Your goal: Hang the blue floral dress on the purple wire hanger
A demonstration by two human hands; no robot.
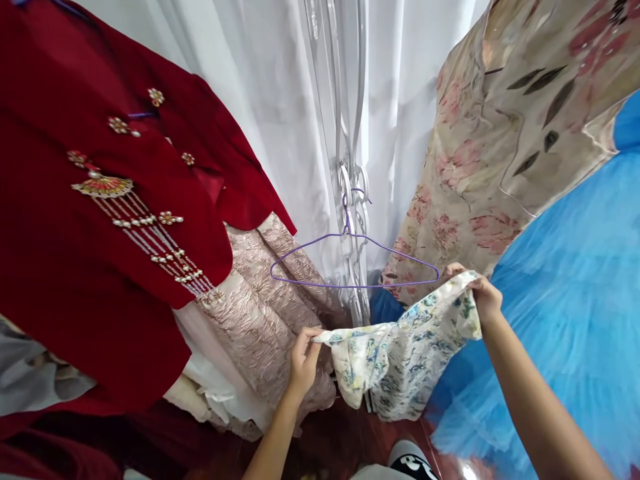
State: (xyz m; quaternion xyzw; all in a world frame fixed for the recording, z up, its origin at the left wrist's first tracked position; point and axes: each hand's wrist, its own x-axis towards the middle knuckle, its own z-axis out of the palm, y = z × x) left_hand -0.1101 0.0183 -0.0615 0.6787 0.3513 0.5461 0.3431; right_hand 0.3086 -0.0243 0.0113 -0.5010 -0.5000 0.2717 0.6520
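Note:
I hold a small white garment with a blue floral print stretched between both hands. My left hand pinches its left corner, and my right hand grips its right edge a little higher. Just above the garment an empty purple wire hanger hangs by its hook from a white ornate metal rack. The garment's lower part droops in folds below my hands.
A dark red velvet garment with beaded ornaments hangs at left, over a pink brocade skirt. A beige floral dress and blue tulle fill the right. White curtain behind. A dark reddish floor lies below.

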